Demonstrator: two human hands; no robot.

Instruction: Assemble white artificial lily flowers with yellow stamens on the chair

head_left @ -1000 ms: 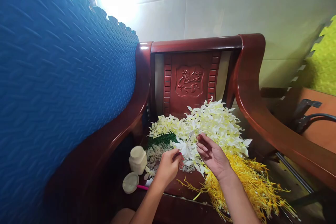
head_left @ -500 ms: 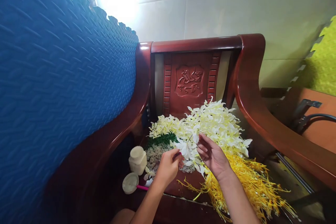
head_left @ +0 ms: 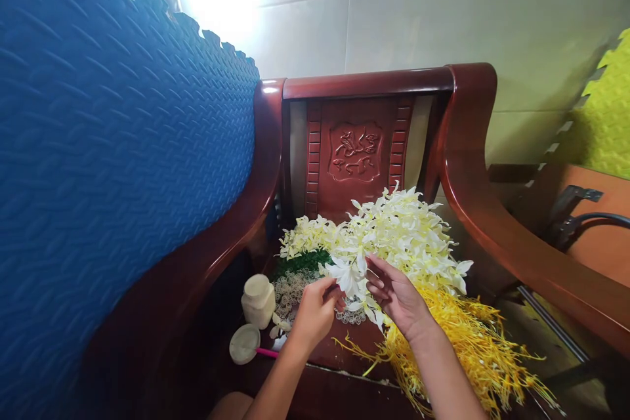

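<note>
Item, centre frame: our left hand (head_left: 315,312) and right hand (head_left: 396,295) pinch one white flower (head_left: 348,273); white flower heap (head_left: 403,230) finished, yellow stems (head_left: 467,335) lower right remaining, we judge.

The flower (head_left: 348,273) hides both hands' fingertips; the yellow stems (head_left: 472,348) run off at 5 o'clock.

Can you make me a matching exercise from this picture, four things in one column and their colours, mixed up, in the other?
Things:
1. foam mat
2. chair back
3. stamen bundle
4. flower between the left hand and right hand

Colours:
A. yellow
B. white
C. blue
D. reddish brown

Pairs: 1-C, 2-D, 3-A, 4-B
</note>
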